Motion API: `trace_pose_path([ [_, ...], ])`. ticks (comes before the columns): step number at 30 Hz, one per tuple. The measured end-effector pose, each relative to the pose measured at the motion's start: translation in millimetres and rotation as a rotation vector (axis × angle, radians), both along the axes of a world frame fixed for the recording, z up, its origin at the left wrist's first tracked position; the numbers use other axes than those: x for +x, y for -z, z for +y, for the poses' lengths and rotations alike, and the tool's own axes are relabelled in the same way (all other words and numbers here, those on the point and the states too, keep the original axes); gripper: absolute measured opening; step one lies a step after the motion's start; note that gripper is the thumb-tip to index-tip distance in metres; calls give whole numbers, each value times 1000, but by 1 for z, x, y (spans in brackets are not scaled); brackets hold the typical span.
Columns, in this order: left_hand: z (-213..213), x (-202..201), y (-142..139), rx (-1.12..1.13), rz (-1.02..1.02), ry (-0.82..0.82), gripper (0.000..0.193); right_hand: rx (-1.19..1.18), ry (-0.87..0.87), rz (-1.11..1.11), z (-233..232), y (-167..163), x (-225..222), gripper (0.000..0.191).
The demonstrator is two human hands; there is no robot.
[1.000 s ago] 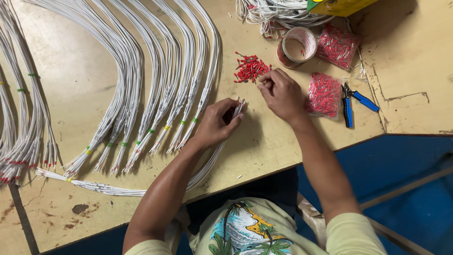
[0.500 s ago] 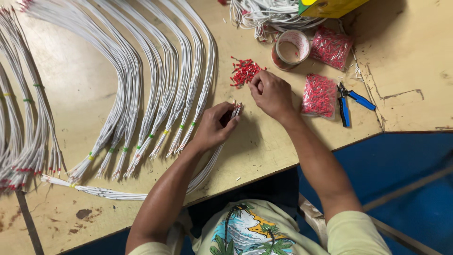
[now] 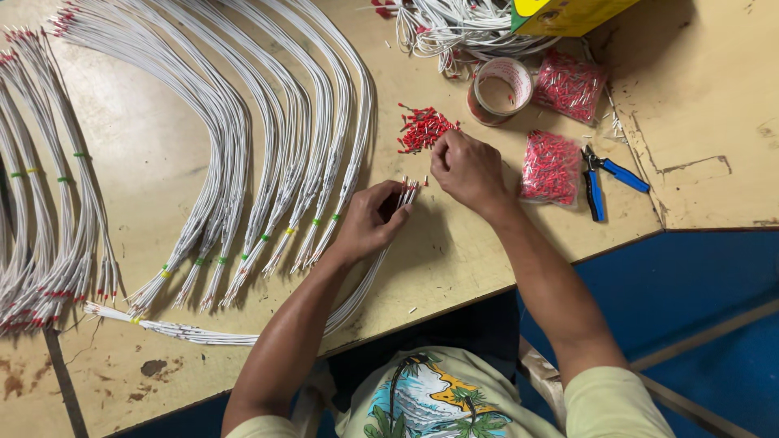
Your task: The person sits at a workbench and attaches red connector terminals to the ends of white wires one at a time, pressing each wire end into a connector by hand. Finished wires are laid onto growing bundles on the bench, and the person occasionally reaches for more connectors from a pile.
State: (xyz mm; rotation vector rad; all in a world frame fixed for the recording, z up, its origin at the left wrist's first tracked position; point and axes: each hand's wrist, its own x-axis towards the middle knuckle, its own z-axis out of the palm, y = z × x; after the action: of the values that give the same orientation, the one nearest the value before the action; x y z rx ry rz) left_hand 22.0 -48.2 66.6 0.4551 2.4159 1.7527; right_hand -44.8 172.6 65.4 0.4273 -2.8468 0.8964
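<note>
Many banded bundles of white wires [image 3: 268, 154], tipped in red, are already laid out across the table [image 3: 454, 259]. One loose bundle [image 3: 381, 251] near the front edge is gripped closed in the left hand [image 3: 369, 221]. The right hand [image 3: 469, 169] is pinched shut by the red caps [image 3: 422, 128]; many caps are left.

Right hand [image 3: 469, 170], which a second ago lay just right of the wire tips, has shifted toward the loose pile of red ferrules [image 3: 422, 128], its fingertips now at the pile's near edge. Left hand [image 3: 369, 221] now shows more of the wire bundle's [image 3: 406, 193] fanned tips.
</note>
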Motion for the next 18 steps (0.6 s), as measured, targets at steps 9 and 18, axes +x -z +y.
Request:
trace_pose_path([
  [9, -1, 0, -6, -14, -10, 19, 30, -834, -133, -399, 15, 9, 11, 12],
  [18, -2, -1, -7, 3, 7, 32, 30, -950, -211, -616, 14, 1, 17, 15],
])
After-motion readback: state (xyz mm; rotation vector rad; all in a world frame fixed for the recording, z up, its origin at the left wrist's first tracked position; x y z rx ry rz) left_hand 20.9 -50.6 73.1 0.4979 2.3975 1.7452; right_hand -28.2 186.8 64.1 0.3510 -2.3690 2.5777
